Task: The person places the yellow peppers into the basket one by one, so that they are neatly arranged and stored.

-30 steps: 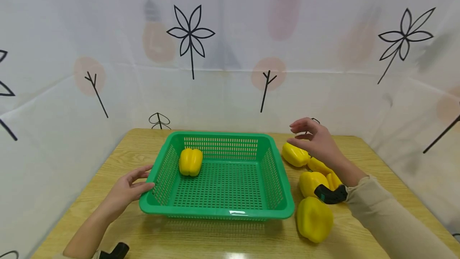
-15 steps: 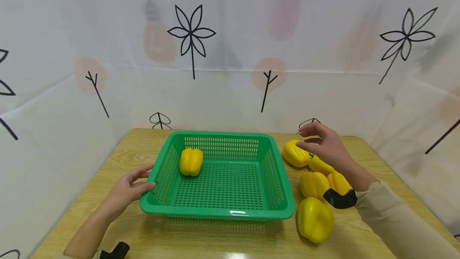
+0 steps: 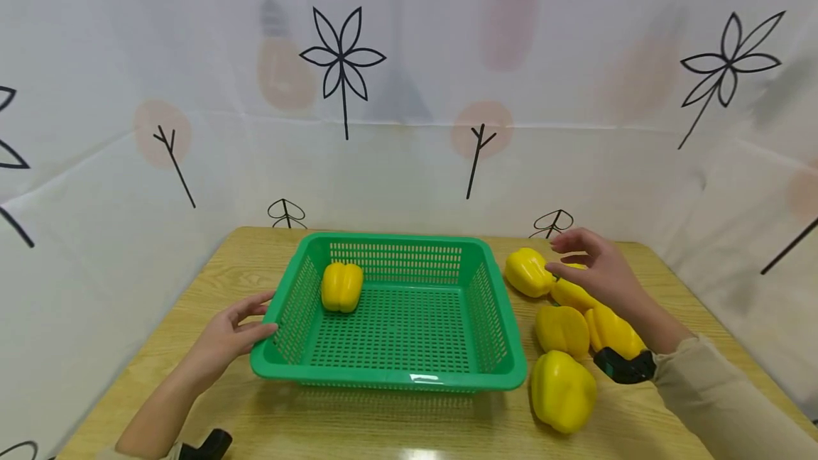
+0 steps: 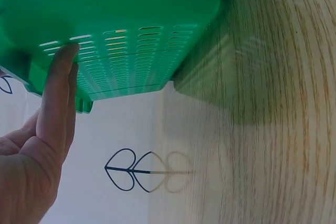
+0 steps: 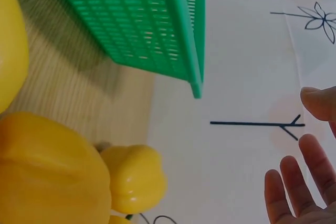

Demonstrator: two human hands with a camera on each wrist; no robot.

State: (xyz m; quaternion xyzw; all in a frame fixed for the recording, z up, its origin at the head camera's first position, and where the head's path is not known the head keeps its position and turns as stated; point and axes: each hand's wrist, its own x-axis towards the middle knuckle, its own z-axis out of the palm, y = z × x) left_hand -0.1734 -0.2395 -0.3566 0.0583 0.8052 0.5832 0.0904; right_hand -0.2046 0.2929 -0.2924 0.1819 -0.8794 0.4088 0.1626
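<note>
A green plastic basket (image 3: 388, 379) with slotted walls stands on the table, one yellow bell pepper (image 3: 341, 287) inside at its back left. My left hand (image 3: 225, 336) holds the basket's left rim, thumb over the edge; the left wrist view shows its fingers (image 4: 59, 85) against the outer wall. Over the right side, my right hand (image 3: 597, 268) hovers with loosely bent fingers and nothing in them. Below it lie more yellow bell peppers: one at the back (image 3: 527, 272), one partly behind the hand (image 3: 571, 295), and others nearer, including the front one (image 3: 562, 392).
The wooden table (image 3: 358, 431) extends to a white patterned cloth (image 3: 409, 176) at the back and sides. A pepper (image 3: 562, 332) and another beside it (image 3: 615, 332) lie close to the basket's right wall. Black wrist mounts sit on both forearms.
My right hand has moved to the right and slightly down, uncovering more of the peppers beneath it. The left hand and the basket have stayed in place.
</note>
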